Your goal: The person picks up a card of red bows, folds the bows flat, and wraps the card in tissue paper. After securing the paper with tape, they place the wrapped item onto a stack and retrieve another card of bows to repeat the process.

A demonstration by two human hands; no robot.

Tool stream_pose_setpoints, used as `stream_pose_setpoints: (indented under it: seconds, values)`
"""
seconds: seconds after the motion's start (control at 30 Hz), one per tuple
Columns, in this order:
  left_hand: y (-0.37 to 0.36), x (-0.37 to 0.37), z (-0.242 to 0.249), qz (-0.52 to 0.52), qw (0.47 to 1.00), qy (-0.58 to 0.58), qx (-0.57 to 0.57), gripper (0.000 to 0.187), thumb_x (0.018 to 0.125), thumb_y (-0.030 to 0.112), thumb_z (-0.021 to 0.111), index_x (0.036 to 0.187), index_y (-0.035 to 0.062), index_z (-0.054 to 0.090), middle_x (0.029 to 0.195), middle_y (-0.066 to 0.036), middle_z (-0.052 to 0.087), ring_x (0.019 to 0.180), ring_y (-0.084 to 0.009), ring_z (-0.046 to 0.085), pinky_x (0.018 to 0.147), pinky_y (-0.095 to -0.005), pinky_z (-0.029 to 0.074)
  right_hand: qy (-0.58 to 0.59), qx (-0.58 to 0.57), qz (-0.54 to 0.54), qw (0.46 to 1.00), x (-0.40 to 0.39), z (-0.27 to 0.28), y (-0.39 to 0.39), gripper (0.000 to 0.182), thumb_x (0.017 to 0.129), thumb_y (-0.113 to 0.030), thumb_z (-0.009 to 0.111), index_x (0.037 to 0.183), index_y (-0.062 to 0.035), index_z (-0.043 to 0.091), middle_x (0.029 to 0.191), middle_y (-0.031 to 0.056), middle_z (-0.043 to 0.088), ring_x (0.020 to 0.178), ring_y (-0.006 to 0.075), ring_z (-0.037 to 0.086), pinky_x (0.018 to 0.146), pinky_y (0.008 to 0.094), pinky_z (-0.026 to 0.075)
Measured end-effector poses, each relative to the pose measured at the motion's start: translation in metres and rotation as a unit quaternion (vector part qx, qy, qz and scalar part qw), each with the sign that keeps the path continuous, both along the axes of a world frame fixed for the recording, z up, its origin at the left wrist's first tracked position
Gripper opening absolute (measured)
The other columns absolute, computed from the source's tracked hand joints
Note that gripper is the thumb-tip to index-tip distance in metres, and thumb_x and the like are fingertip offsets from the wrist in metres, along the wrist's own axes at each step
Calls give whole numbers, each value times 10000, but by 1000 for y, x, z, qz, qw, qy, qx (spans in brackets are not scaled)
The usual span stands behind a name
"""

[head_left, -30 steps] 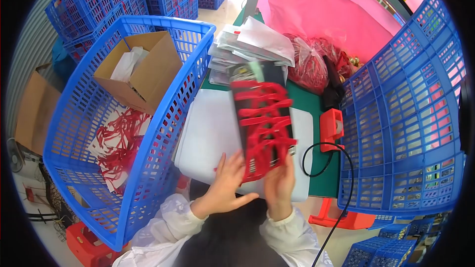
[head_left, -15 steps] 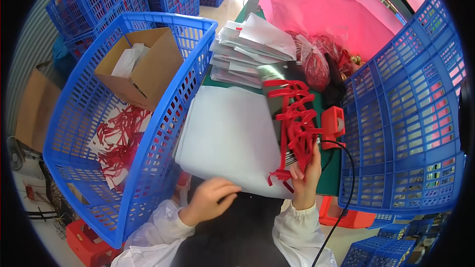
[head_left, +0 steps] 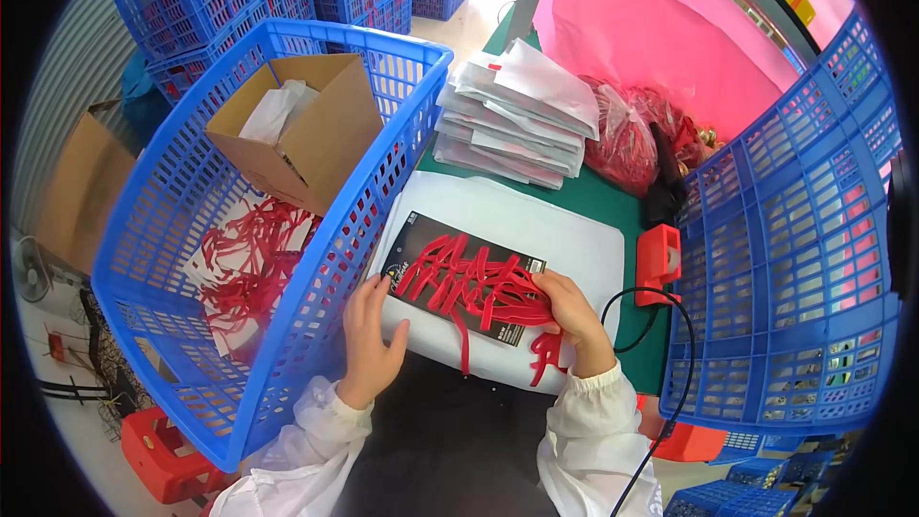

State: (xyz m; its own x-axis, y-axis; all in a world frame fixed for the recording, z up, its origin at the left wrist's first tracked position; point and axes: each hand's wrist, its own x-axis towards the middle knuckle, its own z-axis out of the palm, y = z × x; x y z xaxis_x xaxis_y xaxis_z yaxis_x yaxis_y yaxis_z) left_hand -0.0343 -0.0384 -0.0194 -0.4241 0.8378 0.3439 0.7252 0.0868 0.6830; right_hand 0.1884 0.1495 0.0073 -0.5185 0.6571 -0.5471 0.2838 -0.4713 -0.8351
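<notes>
A black printed card (head_left: 407, 241) lies low over a stack of white sheets (head_left: 507, 211), with red ribbons (head_left: 479, 285) in loops and bows across its face. My right hand (head_left: 577, 319) grips the card's right end, fingers over the bunched ribbon. Loose ribbon tails hang past the card's near edge. On the other side, my left hand (head_left: 371, 343) is open, its fingers stretched upward and thumb apart, fingertips right at the card's left edge.
A blue basket (head_left: 251, 431) on the left holds a cardboard box (head_left: 335, 134) and ribboned cards (head_left: 251, 273). Behind the sheets stand stacked white packets (head_left: 522, 101) and a bag of red ribbon (head_left: 624, 146). A red tape dispenser (head_left: 658, 263), black cable (head_left: 691, 345) and blue crate (head_left: 775, 297) are right.
My right hand has brought the card from upright at the right down over the white sheets, turning its face up. My left hand has moved left and up, opening beside the card.
</notes>
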Motion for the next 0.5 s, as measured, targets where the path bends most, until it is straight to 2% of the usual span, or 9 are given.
stream_pose_setpoints:
  seconds: [0.1, 0.2, 0.3, 0.37, 0.4, 0.5]
  values:
    - [0, 1, -5, -6, 998, 49, -33, 587, 792, 108, 653, 1333, 3, 451, 1340, -200, 420, 1272, -378, 369, 1064, -498, 253, -34, -4, 0, 999, -2, -1, 12, 261, 979, -270, 449, 908, -42, 556, 604, -10, 505, 392, 64, 343, 327, 233, 221]
    - [-1, 2, -5, -2, 995, 85, -47, 563, 786, 147, 662, 1308, 23, 490, 1336, -194, 422, 1283, -376, 353, 1065, -531, 220, -68, 36, 18, 997, -5, -8, 25, 314, 959, -288, 479, 890, -5, 595, 602, -2, 493, 424, 89, 403, 359, 272, 298]
    - [-2, 2, -6, 11, 992, 112, -52, 532, 775, 161, 672, 1276, 47, 535, 1327, -190, 429, 1282, -372, 354, 1066, -541, 200, -148, 145, 87, 974, -10, -7, 27, 356, 950, -312, 505, 863, 18, 605, 598, 46, 529, 464, 181, 499, 430, 322, 388]
    - [-3, 3, -3, 21, 990, 128, -63, 522, 763, 149, 680, 1261, 59, 555, 1325, -188, 436, 1284, -370, 352, 1080, -522, 181, -202, 341, 79, 915, -7, -8, 23, 340, 922, -315, 560, 830, 9, 604, 620, 87, 558, 506, 257, 541, 484, 356, 425]
    - [-3, 2, -2, 22, 989, 130, -63, 519, 762, 152, 681, 1258, 61, 558, 1321, -187, 438, 1283, -370, 353, 1079, -522, 182, -226, 434, 74, 869, -4, -9, 20, 335, 907, -317, 588, 813, 4, 604, 632, 108, 572, 527, 296, 562, 512, 372, 444]
    - [-2, 2, -2, 21, 989, 132, -64, 511, 761, 158, 685, 1248, 63, 565, 1310, -184, 443, 1280, -369, 355, 1077, -522, 186, -340, 614, 2, 712, -1, 4, 4, 296, 830, -304, 688, 753, -33, 596, 671, 129, 595, 610, 337, 581, 560, 397, 457]
